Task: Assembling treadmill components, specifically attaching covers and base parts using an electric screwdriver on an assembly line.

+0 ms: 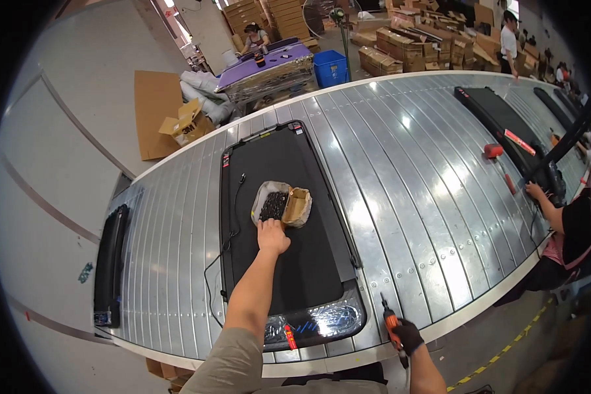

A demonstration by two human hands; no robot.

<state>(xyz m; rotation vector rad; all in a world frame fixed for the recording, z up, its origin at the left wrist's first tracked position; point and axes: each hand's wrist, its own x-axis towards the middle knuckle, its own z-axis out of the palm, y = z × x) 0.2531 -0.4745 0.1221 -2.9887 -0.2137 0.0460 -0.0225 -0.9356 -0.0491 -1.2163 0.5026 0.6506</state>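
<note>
A flat black treadmill (285,154) lies lengthwise in front of me on a metal roller-slat conveyor. On its belt stands a pale, worn tray (260,197) filled with small black screws (274,205), joined to a small tan box (298,207). My bare left hand (272,236) is at the tray's near edge, with its fingers closed together over the rim; their tips are partly hidden. At the right of the treadmill's near end, my gloved right hand (409,336) grips an orange and black power screwdriver (392,323), its bit pointing away from me.
A black cord (210,269) trails off the treadmill's left side. A long black part (111,262) lies at far left. On the right are another treadmill (495,111), a red tape roll (493,151) and a co-worker's arm (548,207). Cartons (400,49) are stacked behind.
</note>
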